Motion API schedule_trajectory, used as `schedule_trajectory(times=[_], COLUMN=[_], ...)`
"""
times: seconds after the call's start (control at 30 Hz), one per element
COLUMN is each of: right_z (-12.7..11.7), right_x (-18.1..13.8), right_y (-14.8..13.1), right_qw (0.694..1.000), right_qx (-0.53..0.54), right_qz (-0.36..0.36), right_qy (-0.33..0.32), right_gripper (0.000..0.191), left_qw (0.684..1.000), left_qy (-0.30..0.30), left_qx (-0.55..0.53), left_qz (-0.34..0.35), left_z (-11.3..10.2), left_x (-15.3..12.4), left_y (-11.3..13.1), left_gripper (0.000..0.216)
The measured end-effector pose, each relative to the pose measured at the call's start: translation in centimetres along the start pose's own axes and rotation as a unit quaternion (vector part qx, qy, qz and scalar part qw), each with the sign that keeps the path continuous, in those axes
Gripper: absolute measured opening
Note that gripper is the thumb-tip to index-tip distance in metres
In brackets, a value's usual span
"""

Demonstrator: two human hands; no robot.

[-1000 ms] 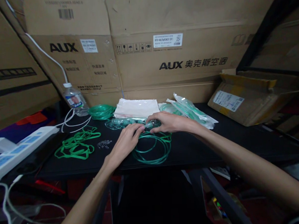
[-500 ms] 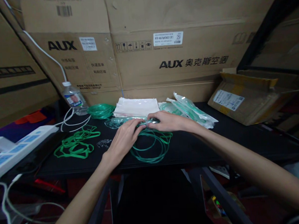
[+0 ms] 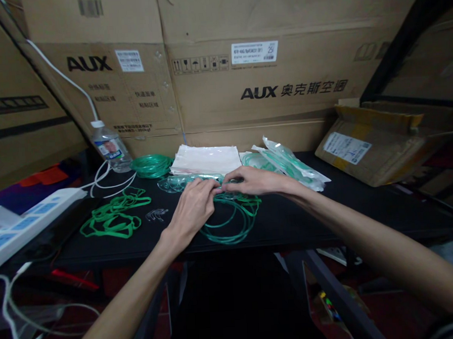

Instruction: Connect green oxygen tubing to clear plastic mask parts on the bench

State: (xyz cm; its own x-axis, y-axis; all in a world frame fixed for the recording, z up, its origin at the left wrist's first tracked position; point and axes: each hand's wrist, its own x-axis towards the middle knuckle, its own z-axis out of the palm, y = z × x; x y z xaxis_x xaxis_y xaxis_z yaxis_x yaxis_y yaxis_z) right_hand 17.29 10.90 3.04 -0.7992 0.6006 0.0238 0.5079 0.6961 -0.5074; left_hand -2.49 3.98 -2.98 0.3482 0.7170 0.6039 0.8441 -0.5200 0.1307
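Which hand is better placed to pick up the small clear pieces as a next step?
Probably the left hand: the small clear pieces lie just left of its wrist. The right hand is farther away and would likely have to reach across the left.

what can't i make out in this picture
All in the head view:
What lies right beneath the left hand and right hand: they cover it.
Middle of the bottle's label: pixelated.
Number of small clear pieces: too small and see-through.
Inside of the cardboard box: hidden by its walls.
Near end of the power strip: cut off by left edge.
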Motion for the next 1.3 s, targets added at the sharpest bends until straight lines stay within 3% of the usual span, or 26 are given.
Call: schedule_trajectory(times=[0.43, 0.83, 1.1, 1.3], right_z=[1.3, 1.3, 1.7, 1.7], right_x=[-1.4, -0.7, -1.6, -1.3], right_y=[-0.1, 0.2, -0.2, -0.2], right_qw=[0.998, 0.999, 0.997, 0.998], right_qx=[-0.031, 0.002, -0.025, -0.015], right_qz=[-0.012, 0.011, -0.037, -0.03], right_qy=[0.062, 0.031, 0.066, 0.053], right_gripper=[0.029, 0.028, 0.024, 0.022], left_qw=[0.997, 0.99, 0.991, 0.991], left_qy=[-0.041, -0.018, -0.032, -0.01], left_qx=[-0.057, -0.13, -0.121, -0.128], left_qz=[-0.016, -0.043, -0.035, -0.049], left_z=[0.3, 0.2, 0.6, 0.5], left_x=[0.3, -0.3, -0.7, -0.7], left_y=[-0.2, 0.1, -0.2, 0.2], left_gripper=[0.023, 0.005, 0.021, 0.006])
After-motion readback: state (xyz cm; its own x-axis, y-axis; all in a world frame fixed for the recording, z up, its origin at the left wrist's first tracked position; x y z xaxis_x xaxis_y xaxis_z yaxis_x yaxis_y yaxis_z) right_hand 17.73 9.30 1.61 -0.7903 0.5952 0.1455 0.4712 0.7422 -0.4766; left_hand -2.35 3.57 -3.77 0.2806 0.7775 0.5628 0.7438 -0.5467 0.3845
